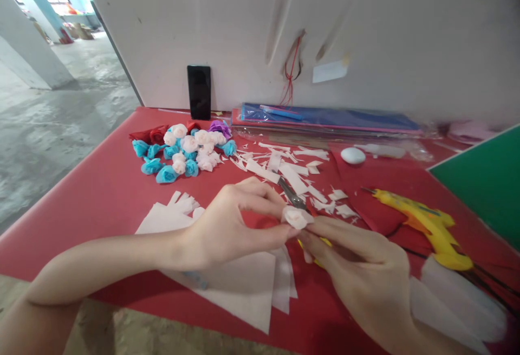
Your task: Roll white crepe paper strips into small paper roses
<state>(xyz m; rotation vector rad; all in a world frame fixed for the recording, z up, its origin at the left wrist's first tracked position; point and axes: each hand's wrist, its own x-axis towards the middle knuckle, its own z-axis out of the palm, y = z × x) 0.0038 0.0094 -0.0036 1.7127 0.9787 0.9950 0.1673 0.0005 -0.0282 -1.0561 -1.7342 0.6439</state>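
Observation:
A small white paper rose (296,217) is pinched between both hands above the red table (101,192). My left hand (231,225) closes its thumb and fingertips on the rose from the left. My right hand (357,268) grips it from the right and below. Scissors (293,198) with yellow handles lie just behind and under the hands. White paper sheets (244,284) lie beneath my left wrist.
A pile of finished blue, white, red and purple paper roses (182,154) sits at the back left. White paper scraps (292,170) litter the middle. A yellow glue gun (426,225) lies right. A black phone (199,92) leans on the wall, beside packed coloured paper (325,119).

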